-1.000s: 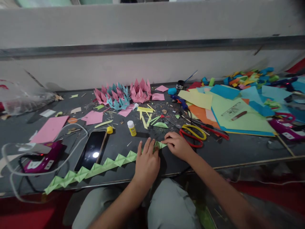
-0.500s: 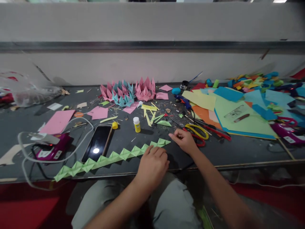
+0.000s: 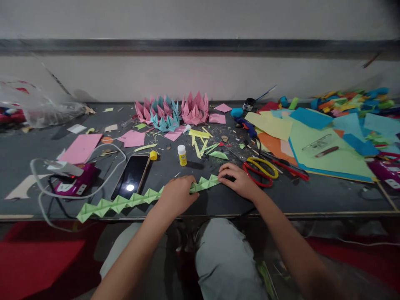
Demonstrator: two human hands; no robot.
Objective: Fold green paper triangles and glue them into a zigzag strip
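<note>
A long strip of green folded paper (image 3: 125, 202), with a row of peaked triangles, runs slantwise along the front of the table. My left hand (image 3: 177, 195) is closed over the strip right of its middle, its fingertips at the folds. At the strip's right tip, my right hand (image 3: 236, 180) pinches the end between thumb and fingers. Beyond the strip a glue stick (image 3: 182, 156) stands uncapped-looking with a white top, and a yellow cap (image 3: 153, 155) lies left of it. A phone (image 3: 133, 175) lies partly behind the strip.
Scissors with red and yellow handles (image 3: 265, 166) lie right of my right hand. Pink and blue folded-paper pieces (image 3: 171, 114) stand at the back. Coloured sheets (image 3: 331, 154) cover the right side. A purple power strip (image 3: 79, 181) with a white cable sits at left.
My left hand has slid left along the green paper strip. My right hand has come onto the strip's right end and closed on it. The camera view has tilted down.
</note>
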